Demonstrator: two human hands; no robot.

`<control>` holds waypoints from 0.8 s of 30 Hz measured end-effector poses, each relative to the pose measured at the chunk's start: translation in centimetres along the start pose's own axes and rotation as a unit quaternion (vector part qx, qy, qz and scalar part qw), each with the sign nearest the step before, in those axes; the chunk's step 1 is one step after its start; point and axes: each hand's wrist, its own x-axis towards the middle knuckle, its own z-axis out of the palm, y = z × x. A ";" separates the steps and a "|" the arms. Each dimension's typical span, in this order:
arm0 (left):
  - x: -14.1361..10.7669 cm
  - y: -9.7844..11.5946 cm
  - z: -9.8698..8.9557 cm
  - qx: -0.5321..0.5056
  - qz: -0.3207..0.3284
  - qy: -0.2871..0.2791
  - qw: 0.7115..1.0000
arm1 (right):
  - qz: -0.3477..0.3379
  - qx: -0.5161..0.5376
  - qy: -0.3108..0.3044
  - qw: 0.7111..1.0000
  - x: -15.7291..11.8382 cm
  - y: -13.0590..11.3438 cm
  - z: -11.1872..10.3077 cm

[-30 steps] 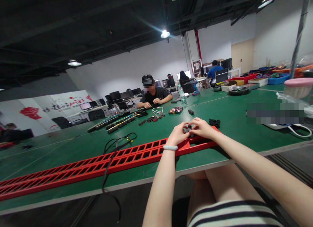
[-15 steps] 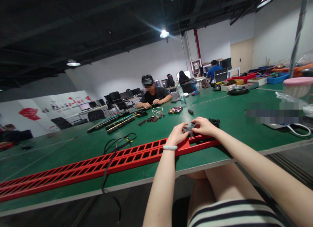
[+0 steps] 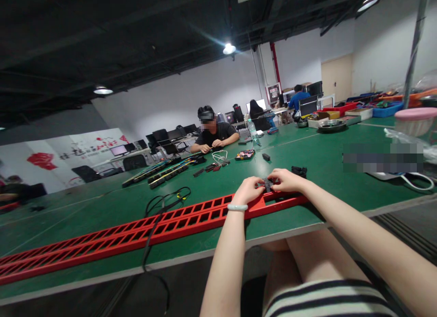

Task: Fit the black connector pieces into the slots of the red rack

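Note:
My left hand point(image 3: 251, 189) and my right hand point(image 3: 287, 180) face each other over the right part of a long red slotted frame point(image 3: 198, 217). Between them is a small dark grey part point(image 3: 268, 185), with the fingers of both hands closed on its two sides. Its exact kind is too small to make out, and the fingertips cover its edges. The part sits low, at the frame's upper edge; whether it touches the frame I cannot tell. Just past my right hand lies a bundle of black pieces point(image 3: 299, 171).
A black cable point(image 3: 150, 235) crosses the frame and hangs over the table edge. Beyond lie black strips with coloured wires point(image 3: 170, 173), a white cable point(image 3: 220, 157) and a small black block point(image 3: 266, 157). Across the green table point(image 3: 317, 166) a person point(image 3: 216, 134) handles something small.
Both hands have lowered slightly with the dark grey part, which has tipped from showing a wider face to a narrower, darker one. The frame has stayed in place.

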 end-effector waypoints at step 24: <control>0.0 -0.2 0.1 -0.012 0.004 -0.017 1.000 | 0.029 0.081 -0.069 0.994 0.4 1.0 0.0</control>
